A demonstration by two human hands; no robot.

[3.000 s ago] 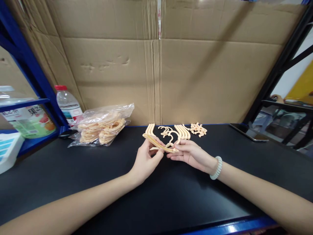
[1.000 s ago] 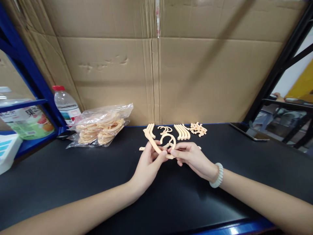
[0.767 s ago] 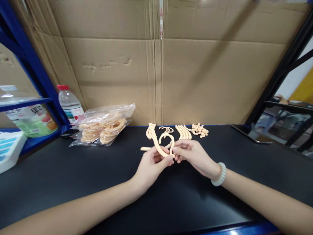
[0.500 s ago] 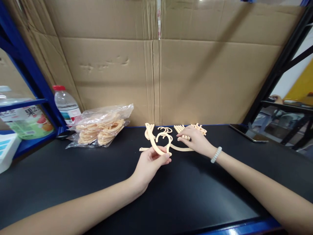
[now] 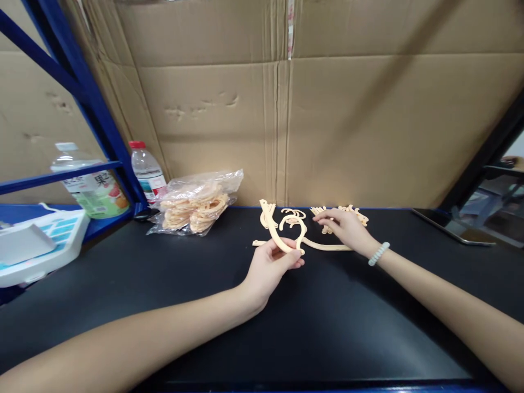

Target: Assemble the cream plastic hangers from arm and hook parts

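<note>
My left hand is closed around the lower end of a cream plastic hanger arm, with a cream hanger hook pinched beside it. The arm slants up to the left and the hook curls over at the top. Whether the two are joined is hidden by my fingers. My right hand hovers by a cluster of small cream pieces, fingers stretched out and apart, nothing visible in them. Behind my left hand another curved hanger arm lies on the table. Several loose hooks lie farther back.
A clear bag of cream parts lies at back left beside a red-capped bottle. A white and blue plastic item and a larger bottle are farther left. A dark flat device rests at right, before the cardboard wall.
The view has swung left, so everything sits farther right. My right hand has lifted slightly off the small pieces. My left hand keeps its hold on the hanger arm and hook.
</note>
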